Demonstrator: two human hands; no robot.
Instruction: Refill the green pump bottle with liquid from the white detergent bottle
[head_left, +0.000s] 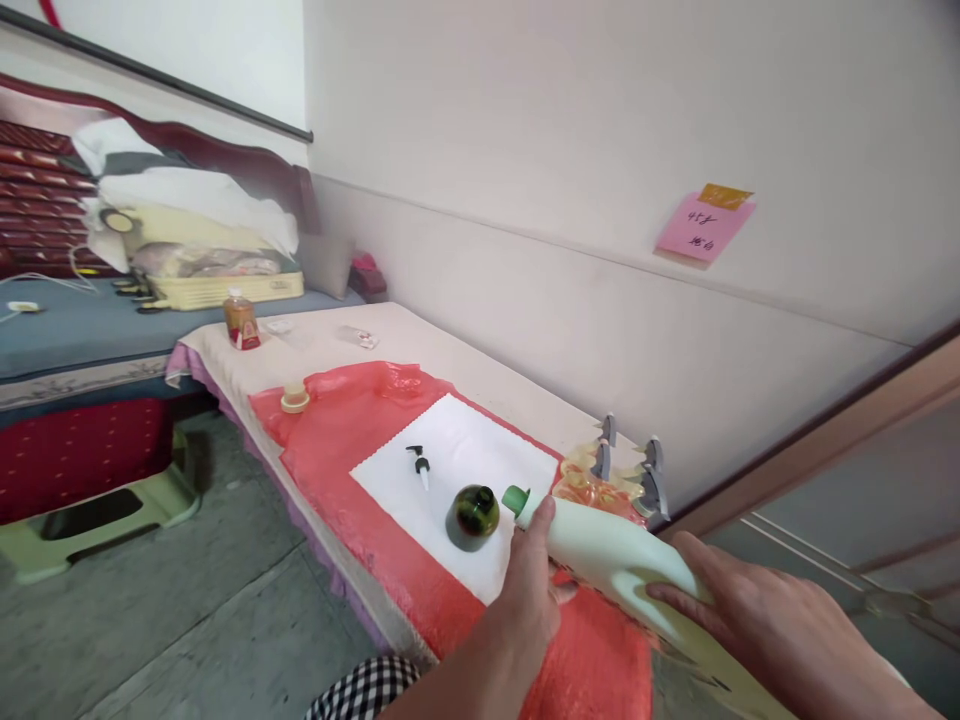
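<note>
Farthest left, near the far end of the table [465, 365], a small brown bottle [241, 320] stands upright, and a pale yellow cap [295, 398] sits on the far left corner of the red plastic sheet [330, 450]. On the white cloth [457, 470] spread over that sheet lies a black pump head [420, 465], nozzle toward the near edge. Just right of it stands a dark green round bottle [472, 516], its mouth open upward. The left hand [529, 590] grips the neck end of the pale green bottle [607, 550], fingers closed around it just behind its green spout [516, 497]. That bottle is tipped on its side above the table's near right part, long axis running left to right, spout pointing left at the round bottle and just beside it. The right hand [757, 620] grasps its base end. Behind, by the wall edge, lies a yellowish bag with grey clips [622, 470].
</note>
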